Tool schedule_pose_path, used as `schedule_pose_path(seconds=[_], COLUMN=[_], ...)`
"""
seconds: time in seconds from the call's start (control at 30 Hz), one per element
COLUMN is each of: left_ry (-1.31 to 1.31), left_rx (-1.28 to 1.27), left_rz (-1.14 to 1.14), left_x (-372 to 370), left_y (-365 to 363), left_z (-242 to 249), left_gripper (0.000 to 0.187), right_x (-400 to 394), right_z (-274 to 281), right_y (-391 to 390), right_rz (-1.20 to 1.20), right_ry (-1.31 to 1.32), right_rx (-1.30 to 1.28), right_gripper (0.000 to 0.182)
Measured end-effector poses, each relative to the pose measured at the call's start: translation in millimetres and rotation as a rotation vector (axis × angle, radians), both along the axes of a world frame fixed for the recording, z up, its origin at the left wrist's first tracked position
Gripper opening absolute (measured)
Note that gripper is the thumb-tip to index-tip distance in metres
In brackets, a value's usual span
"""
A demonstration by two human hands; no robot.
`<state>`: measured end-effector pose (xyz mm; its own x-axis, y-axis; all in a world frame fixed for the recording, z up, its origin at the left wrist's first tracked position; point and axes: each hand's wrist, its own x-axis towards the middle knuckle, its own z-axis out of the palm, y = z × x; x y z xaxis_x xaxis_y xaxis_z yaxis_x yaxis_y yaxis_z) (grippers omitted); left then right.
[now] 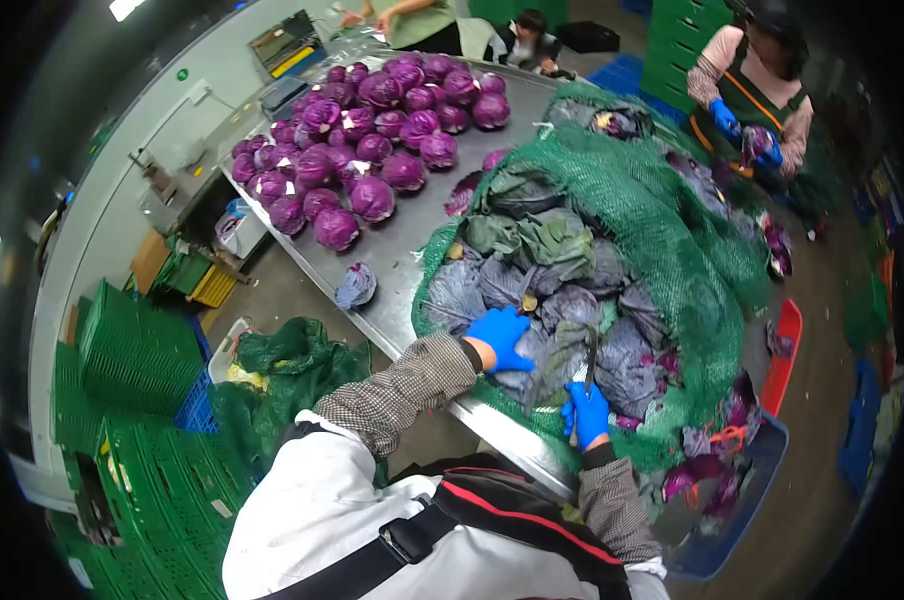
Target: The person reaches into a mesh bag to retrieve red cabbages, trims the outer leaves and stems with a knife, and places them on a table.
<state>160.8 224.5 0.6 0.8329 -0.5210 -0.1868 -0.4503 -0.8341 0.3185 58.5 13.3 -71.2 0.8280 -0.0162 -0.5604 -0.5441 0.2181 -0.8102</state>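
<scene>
My right hand (589, 410), in a blue glove, is closed around a knife (591, 362) whose dark blade points away from me over the cabbages. In a matching glove, my left hand (502, 340) rests against the untrimmed cabbages with fingers and thumb apart. Between the hands lies a red cabbage (569, 350) with dull greyish outer leaves. Several more such cabbages fill an opened green mesh sack (672, 250) on the metal table (397, 270). Whether my left fingers grip one of the cabbages is hard to see.
Peeled purple cabbages (372, 150) are heaped at the table's far left; one greyish cabbage (356, 286) sits near the edge. A blue bin (717, 545) with leaf scraps stands right. Green crates (137, 350) are stacked left. A co-worker (762, 100) holds a cabbage at upper right.
</scene>
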Motion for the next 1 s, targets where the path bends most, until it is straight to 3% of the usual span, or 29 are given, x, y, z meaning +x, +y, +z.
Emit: schedule_pose_path(seconds=[0.13, 0.23, 0.33, 0.5, 0.6, 0.63, 0.73, 0.9, 0.97, 1.0], left_ry=[-0.096, -0.174, -0.025, 0.115, 0.717, 0.76, 0.079, 0.004, 0.405, 0.783], left_rx=[-0.343, -0.389, -0.215, -0.216, -0.846, -0.992, -0.515, -0.639, -0.934, -1.086], left_rz=[-0.118, 0.036, 0.027, 0.07, 0.501, 0.658, 0.487, 0.361, 0.389, 0.623], left_x=[-29.6, -39.4, -37.9, -24.8, -24.6, -32.3, -50.8, -65.1, -58.5, -59.7], left_y=[-10.8, -13.2, -11.3, -11.7, 5.4, 6.3, -4.1, -28.9, -27.9, -27.8], left_z=[-11.8, -23.9, -42.0, -39.0, -76.5, -97.9, -107.5, -85.2, -86.6, -78.0], left_gripper=[0.06, 0.082, 0.091, 0.085, 0.068, 0.072, 0.081, 0.072, 0.063, 0.055], right_x=[-10.4, -22.5, -38.8, -58.5, -67.6, -68.8, -72.6, -81.2, -82.8, -83.3], right_z=[8.1, -3.6, -6.5, -2.1, 9.9, 12.9, 14.3, 7.9, 8.7, 7.5], right_y=[-9.5, -31.1, -47.9, -57.4, -65.7, -69.2, -80.5, -85.9, -81.1, -80.8], right_rz=[-0.058, -0.105, -0.114, -0.148, -0.167, -0.164, -0.198, -0.127, -0.058, -0.02], right_ry=[-0.02, -0.028, -0.037, -0.066, -0.049, -0.038, -0.063, -0.077, -0.052, -0.025], right_rx=[-0.024, -0.079, -0.103, -0.133, -0.118, -0.109, -0.099, -0.124, -0.148, -0.124], right_gripper=[0.02, 0.019, 0.02, 0.019, 0.018, 0.018, 0.017, 0.016, 0.018, 0.021])
